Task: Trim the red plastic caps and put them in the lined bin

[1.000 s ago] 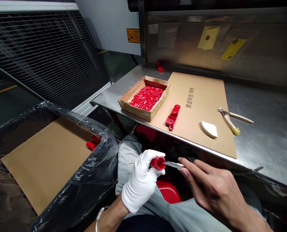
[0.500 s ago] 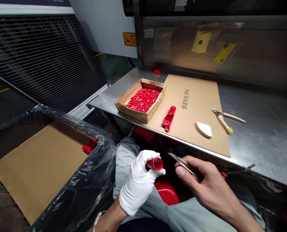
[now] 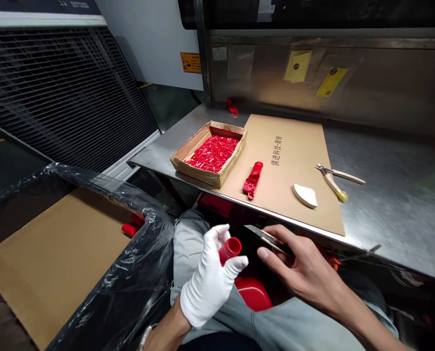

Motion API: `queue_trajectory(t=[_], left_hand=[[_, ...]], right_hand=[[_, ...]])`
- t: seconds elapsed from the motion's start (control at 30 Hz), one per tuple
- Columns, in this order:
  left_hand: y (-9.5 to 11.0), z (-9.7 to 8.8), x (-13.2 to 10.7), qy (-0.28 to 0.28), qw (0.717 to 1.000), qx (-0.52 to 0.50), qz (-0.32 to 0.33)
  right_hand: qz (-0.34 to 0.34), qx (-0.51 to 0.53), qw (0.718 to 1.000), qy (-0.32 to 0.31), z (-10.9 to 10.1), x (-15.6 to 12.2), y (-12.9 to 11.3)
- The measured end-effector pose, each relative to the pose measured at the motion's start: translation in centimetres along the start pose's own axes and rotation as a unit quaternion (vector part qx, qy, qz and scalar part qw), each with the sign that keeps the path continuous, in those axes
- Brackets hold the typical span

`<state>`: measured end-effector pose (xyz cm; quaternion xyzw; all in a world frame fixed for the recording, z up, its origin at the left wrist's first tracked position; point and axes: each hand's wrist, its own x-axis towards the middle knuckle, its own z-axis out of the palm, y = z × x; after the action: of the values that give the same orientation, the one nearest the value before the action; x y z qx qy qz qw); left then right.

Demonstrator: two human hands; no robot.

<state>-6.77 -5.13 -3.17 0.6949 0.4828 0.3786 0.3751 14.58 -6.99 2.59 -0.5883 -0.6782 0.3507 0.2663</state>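
My left hand [image 3: 212, 280], in a white glove, grips a red hollow plastic part [image 3: 230, 249] above my lap. Its round open end points up towards me, while the glove hides the lower portion. Bare and just to the right, my right hand [image 3: 298, 263] holds a utility knife [image 3: 266, 237], its blade pointing left towards the part without touching it. On the cardboard sheet [image 3: 294, 141] in front lies another red plastic part [image 3: 253, 180], tube end away from me. A white wedge-shaped block [image 3: 305, 195] rests to its right.
A cardboard tray [image 3: 217, 181] of small red scraps stands on the metal table [image 3: 393, 214]. Pliers [image 3: 334, 180] lie across the sheet's right edge. A red piece [image 3: 232, 106] sits at the back. Left of my legs, a plastic-lined bin [image 3: 137, 253] contains cardboard and red parts [image 3: 130, 229].
My left hand has tipped the red part more upright and loosened its fingers around it. My right hand and the knife have shifted slightly left. The camera view has turned a little.
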Motion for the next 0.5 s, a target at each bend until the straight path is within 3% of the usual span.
queue_trajectory(t=[0.1,0.27,0.5], left_hand=[[0.2,-0.2,0.1,-0.030,0.999,-0.028,-0.013],[0.8,-0.8,0.9,-0.133,0.983,-0.125,0.035],[2.0,-1.1,1.3,-0.135,0.975,-0.156,0.080]], right_hand=[[-0.082,-0.069,0.994,0.038,-1.0,-0.8,1.1],[-0.163,-0.164,0.972,0.051,-1.5,-1.7,2.3],[-0.225,-0.275,0.932,0.077,-1.5,-2.2,1.9]])
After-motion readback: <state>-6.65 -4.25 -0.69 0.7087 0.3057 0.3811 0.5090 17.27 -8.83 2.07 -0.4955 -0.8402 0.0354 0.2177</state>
